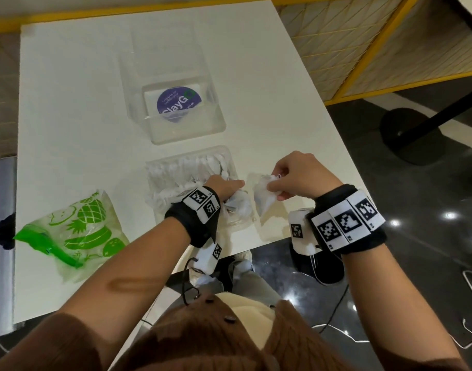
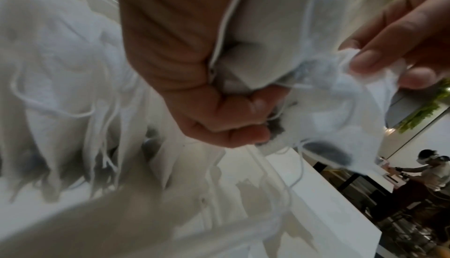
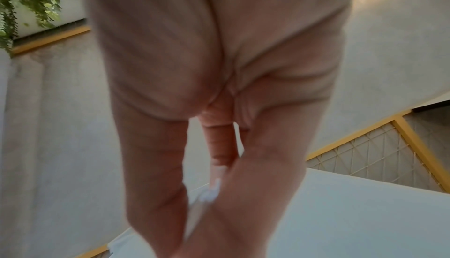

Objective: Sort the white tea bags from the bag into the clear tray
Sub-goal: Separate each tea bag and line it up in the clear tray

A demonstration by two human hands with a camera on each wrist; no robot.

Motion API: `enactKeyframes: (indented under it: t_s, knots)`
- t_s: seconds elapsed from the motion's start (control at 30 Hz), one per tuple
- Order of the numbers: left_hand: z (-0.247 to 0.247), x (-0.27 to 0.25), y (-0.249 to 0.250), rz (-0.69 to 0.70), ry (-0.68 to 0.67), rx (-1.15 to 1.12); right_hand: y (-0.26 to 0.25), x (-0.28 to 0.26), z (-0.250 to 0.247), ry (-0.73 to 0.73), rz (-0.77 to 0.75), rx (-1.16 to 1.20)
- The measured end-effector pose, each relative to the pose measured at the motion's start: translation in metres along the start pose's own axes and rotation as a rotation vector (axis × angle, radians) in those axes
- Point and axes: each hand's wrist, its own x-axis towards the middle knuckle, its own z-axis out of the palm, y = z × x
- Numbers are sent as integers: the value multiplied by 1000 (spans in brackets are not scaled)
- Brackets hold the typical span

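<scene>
Hands | left [image 1: 224, 187] grips tea bags [image 1: 238, 204] at tray [image 1: 159, 167] | right [image 1: 300, 175] pinches one tea bag [image 1: 264, 194]

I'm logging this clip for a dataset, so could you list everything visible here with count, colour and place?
table: one, white, fills the head view.
clear tray: one, transparent, table centre near the front edge, with a row of white tea bags in it.
tea bags: many, exact count unclear, white with strings, lined up in the tray.
tea bag: one, white, held up just right of the tray.
printed bag: one, clear with green fruit print, table's left front.
clear box: one, transparent, behind the tray, holding a card with a purple round label.
yellow-framed partition: one, beyond the table's right side.
left hand: grips tea bags at the tray's right end.
right hand: pinches the single tea bag.
</scene>
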Motion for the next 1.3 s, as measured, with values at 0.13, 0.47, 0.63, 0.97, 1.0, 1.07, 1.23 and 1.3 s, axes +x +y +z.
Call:
enactKeyframes:
  t_s: [0.13, 0.47, 0.63, 0.97, 1.0, 1.07, 1.23, 1.3]
  knots:
    - [0, 1, -1, -10, 24, 46, 0, 7, 0, -24, -40, -40]
    - [0, -4, 2, -46, 22, 119, 2, 10, -1, -44, -70, -33]
    - [-2, -8, 2, -25, 32, 88, 6, 13, 2, -32, -84, -19]
    - [-28, -14, -24, 26, 74, -84, -18, 22, 22, -142, -135, -62]
    - [-30, -14, -26, 20, 77, -97, -20, 24, 26, -157, -125, -96]
    - [-31, -15, -29, 11, 78, -113, -24, 29, 33, -171, -101, -157]
    - [-33, -15, -32, 21, 96, -124, -36, 38, 54, -138, -107, -261]
    - [-33, -14, -33, 27, 102, -118, -41, 40, 60, -90, -129, -318]
